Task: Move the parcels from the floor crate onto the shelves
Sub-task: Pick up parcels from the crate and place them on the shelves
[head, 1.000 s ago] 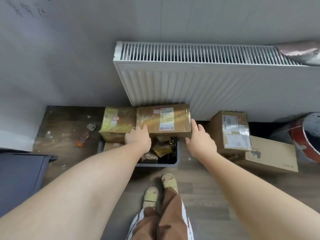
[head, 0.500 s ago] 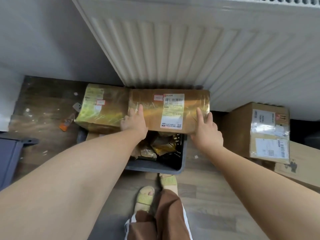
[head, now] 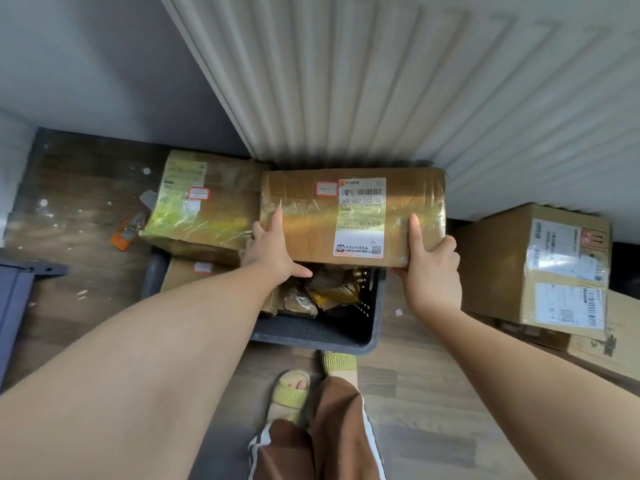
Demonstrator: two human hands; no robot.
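Radiator behind crate; left hand, right hand: grip clamped on taped parcel (second parcel beside).

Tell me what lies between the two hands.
In the head view, the taped parcel spans the gap between left hand and right hand, which grip its near edge; its white shipping label faces up.

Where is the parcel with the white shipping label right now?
Centre of the head view: the labelled parcel is held between left hand and right hand over the floor crate, below the radiator, beside the green-taped parcel on its left.
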